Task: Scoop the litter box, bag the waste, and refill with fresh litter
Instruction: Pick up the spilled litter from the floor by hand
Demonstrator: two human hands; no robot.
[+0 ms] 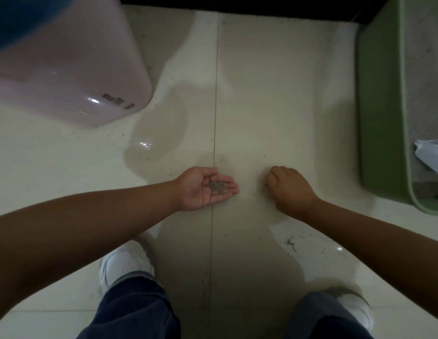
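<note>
A small heap of grey litter granules (218, 187) is cupped in the left hand (205, 189), which is held palm up with the fingers nearly straight, just above the tiled floor (274, 94). Just beside it, to the right, the right hand (290, 189) is lowered knuckles-up to the floor with its fingers curled under; whether a grain is pinched beneath the fingertips cannot be told. Loose granules are scattered over the tiles near both hands, and a thicker scatter (290, 242) is seen nearer the body than the right hand.

Well to the right of the right hand, the green litter box (381, 118) is set on the floor, with grey litter and a crumpled white bag or wrapper (430, 155) inside. Beyond the left hand, a pale pink plastic container (85, 69) is seen, its purpose unclear.

The step in hand is judged to be a side clean-up: spilled litter is being gathered grain by grain into the palm. For the next move, the cupped palm must be kept level while further grains are picked up, and the handful carried across to the box or a waste bag without tipping.
</note>
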